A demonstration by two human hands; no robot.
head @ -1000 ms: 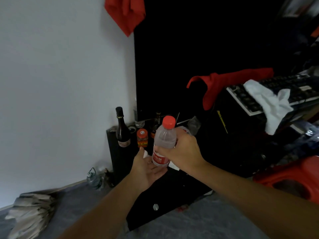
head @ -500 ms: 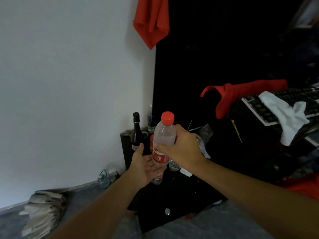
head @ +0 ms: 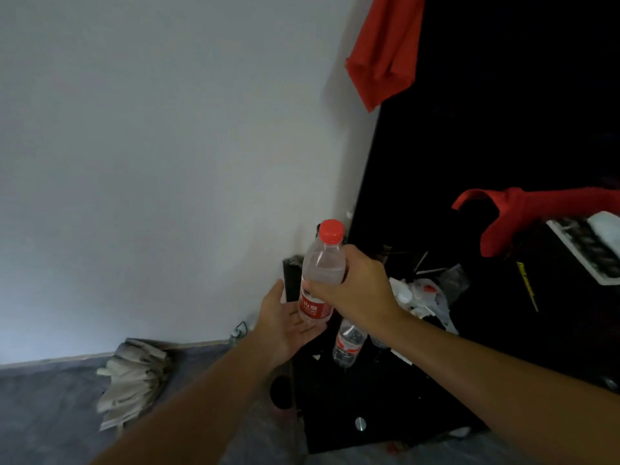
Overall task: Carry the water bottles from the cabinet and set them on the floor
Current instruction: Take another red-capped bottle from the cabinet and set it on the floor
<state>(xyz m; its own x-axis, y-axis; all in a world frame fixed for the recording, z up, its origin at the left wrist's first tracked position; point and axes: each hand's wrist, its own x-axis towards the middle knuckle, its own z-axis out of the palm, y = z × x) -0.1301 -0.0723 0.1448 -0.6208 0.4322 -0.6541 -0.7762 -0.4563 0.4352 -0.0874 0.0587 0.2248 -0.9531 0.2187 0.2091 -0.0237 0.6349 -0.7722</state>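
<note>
Above the black cabinet (grey floor below), hands hold a bottle.

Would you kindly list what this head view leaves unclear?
- Base of the red-capped clear water bottle: hidden by the open left hand.
- Second clear bottle's cap: behind the right hand.
- White keyboard: blurred, cut off by the right edge.
- Black cabinet top clutter: too dark.

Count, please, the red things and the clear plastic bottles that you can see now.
Red cloths: 2, one hanging, one draped
Red caps: 1
Clear bottles: 2, one held, one on the cabinet
Total: 5
</note>
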